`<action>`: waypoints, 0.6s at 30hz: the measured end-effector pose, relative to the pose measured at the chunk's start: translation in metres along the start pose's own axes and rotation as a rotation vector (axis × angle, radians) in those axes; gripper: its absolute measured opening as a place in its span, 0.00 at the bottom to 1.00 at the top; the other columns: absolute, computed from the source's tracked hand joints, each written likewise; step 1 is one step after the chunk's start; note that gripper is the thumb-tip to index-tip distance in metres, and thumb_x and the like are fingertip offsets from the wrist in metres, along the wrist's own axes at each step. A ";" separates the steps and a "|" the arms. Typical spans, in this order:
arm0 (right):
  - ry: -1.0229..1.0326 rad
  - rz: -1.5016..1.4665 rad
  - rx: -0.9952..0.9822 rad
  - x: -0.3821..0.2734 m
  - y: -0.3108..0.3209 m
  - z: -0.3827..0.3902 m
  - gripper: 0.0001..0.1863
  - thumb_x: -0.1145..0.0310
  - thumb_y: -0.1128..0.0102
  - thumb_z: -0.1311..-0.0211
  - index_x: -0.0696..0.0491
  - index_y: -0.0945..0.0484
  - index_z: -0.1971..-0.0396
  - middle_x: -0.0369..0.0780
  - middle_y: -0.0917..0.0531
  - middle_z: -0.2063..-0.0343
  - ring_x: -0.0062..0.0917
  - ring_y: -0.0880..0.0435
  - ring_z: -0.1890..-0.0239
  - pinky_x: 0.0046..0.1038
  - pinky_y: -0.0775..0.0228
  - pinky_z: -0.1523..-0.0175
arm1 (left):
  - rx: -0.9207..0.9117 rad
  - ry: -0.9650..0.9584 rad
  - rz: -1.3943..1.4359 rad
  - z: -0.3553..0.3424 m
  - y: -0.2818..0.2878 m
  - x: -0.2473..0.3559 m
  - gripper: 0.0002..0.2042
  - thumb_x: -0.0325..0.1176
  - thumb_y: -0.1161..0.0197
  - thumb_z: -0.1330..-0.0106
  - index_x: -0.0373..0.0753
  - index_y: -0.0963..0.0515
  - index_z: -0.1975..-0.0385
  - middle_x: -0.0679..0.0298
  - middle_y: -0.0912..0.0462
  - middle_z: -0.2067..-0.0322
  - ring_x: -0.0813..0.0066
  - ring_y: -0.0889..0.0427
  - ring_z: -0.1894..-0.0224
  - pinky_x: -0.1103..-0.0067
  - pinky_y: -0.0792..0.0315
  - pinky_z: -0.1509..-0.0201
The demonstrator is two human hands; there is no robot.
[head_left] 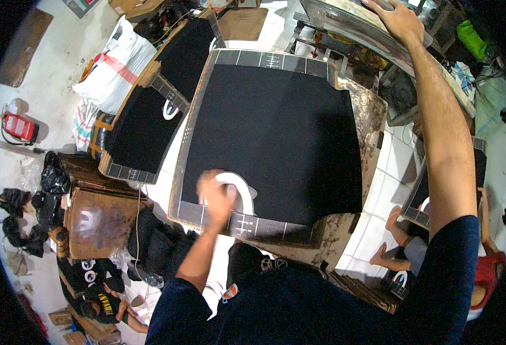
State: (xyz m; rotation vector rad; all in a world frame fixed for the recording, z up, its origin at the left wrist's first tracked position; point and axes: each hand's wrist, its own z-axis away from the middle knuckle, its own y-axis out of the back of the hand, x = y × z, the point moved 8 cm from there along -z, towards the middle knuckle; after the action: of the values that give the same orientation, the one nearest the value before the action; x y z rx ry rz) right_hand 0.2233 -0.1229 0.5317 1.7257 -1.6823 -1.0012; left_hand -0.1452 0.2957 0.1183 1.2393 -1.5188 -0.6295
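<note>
A black fabric panel (270, 132) lies flat on a board with a ruled grey border (253, 59) in front of me. Near its lower left is a white curved print (242, 190). My left hand (217, 195) is over the left part of that print, touching or just above it; its fingers are smeared by motion. At the upper right, my right arm stretches out to a raised, tilted screen-printing frame (336, 18). The fingers of my right hand (402, 24) are closed round the frame's upper edge.
Another board with black fabric (143, 123) stands at the left, beside a white sack (120, 66). A red fire extinguisher (20, 127) and a worn brown box (100, 221) are farther left. Other people's bare feet (382, 256) show at the lower right, and a person's hand (127, 313) at the lower left.
</note>
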 end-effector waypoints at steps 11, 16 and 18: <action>-0.058 0.077 0.005 -0.006 0.001 -0.003 0.47 0.21 0.39 0.52 0.52 0.11 0.52 0.53 0.12 0.56 0.46 0.12 0.51 0.43 0.21 0.44 | -0.107 0.836 0.601 0.000 0.052 -0.235 0.25 0.46 0.48 0.18 0.36 0.23 0.78 0.76 0.31 0.81 0.84 0.38 0.77 0.77 0.43 0.73; -0.093 0.086 -0.060 -0.005 -0.006 0.003 0.45 0.23 0.37 0.51 0.52 0.11 0.55 0.52 0.11 0.59 0.46 0.11 0.53 0.42 0.21 0.46 | -0.149 0.806 0.921 -0.029 0.034 -0.183 0.23 0.43 0.43 0.20 0.45 0.29 0.82 0.80 0.35 0.82 0.88 0.42 0.79 0.80 0.49 0.75; -0.058 0.079 0.000 -0.009 -0.004 0.010 0.45 0.23 0.37 0.52 0.52 0.11 0.54 0.52 0.11 0.58 0.45 0.12 0.52 0.42 0.21 0.45 | -0.217 0.765 0.866 -0.034 0.012 -0.166 0.22 0.39 0.42 0.20 0.45 0.31 0.83 0.80 0.36 0.83 0.87 0.42 0.80 0.79 0.49 0.76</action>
State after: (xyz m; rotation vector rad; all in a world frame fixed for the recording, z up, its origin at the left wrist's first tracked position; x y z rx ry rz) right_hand 0.2187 -0.1119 0.5242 1.6319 -1.7722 -1.0235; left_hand -0.1286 0.4595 0.0765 0.4538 -1.1174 0.2421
